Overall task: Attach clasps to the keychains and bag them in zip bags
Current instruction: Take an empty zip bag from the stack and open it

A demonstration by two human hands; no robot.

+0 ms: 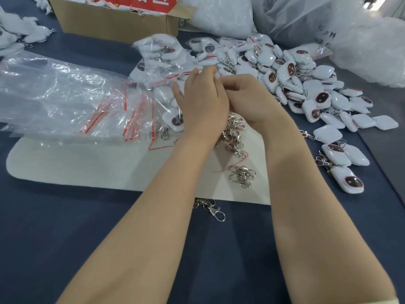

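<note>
Both hands meet over the middle of the surface (65,227), which is covered in dark blue cloth. Left hand (201,102) has its fingers curled, tips pinching the red-striped mouth of a filled zip bag (162,60). The bag is lifted off the surface, just beyond the hands, with white keychains inside. Right hand (247,99) has its fingers curled in toward the left fingertips. We cannot tell what they grip, because the tips are hidden.

Loose keychains (306,84) are heaped from the far middle down along the right edge. Metal clasps (235,132) lie in a heap on the white mat (87,165), under and between the wrists. A few sit at the mat's near edge. Empty zip bags (76,102) are stacked toward the left edge, overlapping the mat's far side. A cardboard box (114,23) stands at the far edge, and plastic sacks (372,51) sit in the far right corner.
</note>
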